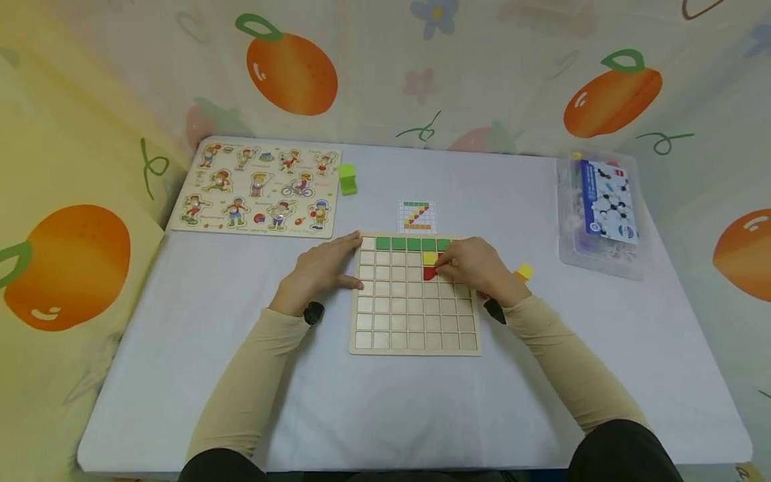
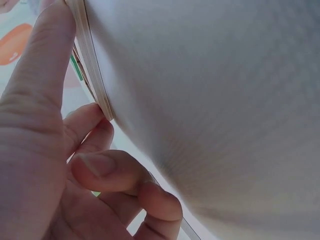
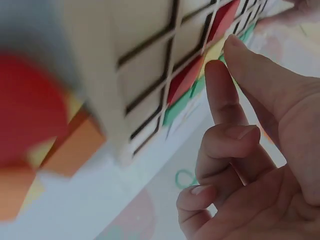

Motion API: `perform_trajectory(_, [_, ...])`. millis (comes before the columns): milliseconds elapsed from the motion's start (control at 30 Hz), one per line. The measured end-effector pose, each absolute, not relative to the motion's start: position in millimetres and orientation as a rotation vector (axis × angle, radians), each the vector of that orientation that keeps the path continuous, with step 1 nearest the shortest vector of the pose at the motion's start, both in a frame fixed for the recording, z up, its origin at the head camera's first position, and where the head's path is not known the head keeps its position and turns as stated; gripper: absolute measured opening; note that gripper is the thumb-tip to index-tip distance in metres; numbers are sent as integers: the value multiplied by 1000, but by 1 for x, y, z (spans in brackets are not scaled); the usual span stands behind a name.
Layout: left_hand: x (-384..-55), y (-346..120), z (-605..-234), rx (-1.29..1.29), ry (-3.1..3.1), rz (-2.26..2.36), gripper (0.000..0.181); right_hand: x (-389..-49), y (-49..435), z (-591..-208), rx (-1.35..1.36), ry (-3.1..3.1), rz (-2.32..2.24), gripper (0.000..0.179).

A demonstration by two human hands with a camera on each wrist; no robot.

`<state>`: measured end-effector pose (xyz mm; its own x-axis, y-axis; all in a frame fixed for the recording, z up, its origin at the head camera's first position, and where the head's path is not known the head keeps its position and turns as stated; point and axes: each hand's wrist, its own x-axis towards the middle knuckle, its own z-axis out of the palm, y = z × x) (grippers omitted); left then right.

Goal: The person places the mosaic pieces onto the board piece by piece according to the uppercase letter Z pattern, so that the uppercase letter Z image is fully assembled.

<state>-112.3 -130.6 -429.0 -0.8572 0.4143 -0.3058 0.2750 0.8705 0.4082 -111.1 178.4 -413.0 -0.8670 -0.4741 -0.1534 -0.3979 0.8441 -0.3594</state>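
Hands first: the left hand [image 1: 322, 273] is spread along the left side of a flat, pale wooden board with a square grid [image 1: 398, 323], touching its edge. Meanwhile the right hand [image 1: 476, 266] has thumb and index finger close together at a small flat red piece [image 1: 429, 273], which sits in the third row down, right below a flat yellow square [image 1: 430, 258]. From where I'm standing I can't tell if it's actually pinching the red piece or just nudging it (fingers cover part of it).

Handling-wise, I'd bet the red piece weighs next to nothing, feels stiff, and is kinda slick on that smooth face. Probably not fragile, just easy to skid over the grid lines. I'd take it by two opposite edges with the fingertips, since pressing flat on top gives you nothing to lift.

Board looks light and rigid too, so it could slide on the white tabletop [image 1: 421, 415]; steadying it by the rim makes sense. Green pieces [image 1: 399, 244] line the top row, and a small printed grid card [image 1: 417, 226] lies just beyond.
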Motion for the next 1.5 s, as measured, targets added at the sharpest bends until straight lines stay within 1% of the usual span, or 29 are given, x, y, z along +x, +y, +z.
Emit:
perform_trajectory(200, [-112, -130, -427, 516, 2652, 509, 100, -113, 202, -408, -447, 2782, -459, 21])
perform_trajectory(367, [-112, -130, -428, 514, 2654, 503, 100, -115, 222, -404, -355, 2774, -406, 21])
perform_trajectory(600, [-113, -130, -429, 516, 2651, 505, 101, -113, 246, -402, -298, 2729, -346, 20])
perform_trajectory(900, [-114, -130, -429, 513, 2646, 507, 101, -109, 265, -400, -253, 2696, -354, 18])
perform_trajectory(1033, [-114, -130, -429, 506, 2642, 509, 100, -108, 265, -397, -200, 2633, -339, 24])
perform_trajectory(1200, [-114, -131, -428, 504, 2645, 515, 100, -109, 262, -397, -199, 2599, -346, 33])
perform_trajectory(1300, [-114, -131, -428, 508, 2645, 528, 101, -110, 261, -397, -210, 2607, -358, 31])
perform_trajectory(1500, [-113, -131, -430, 509, 2648, 526, 102, -115, 258, -387, -246, 2643, -362, 18])
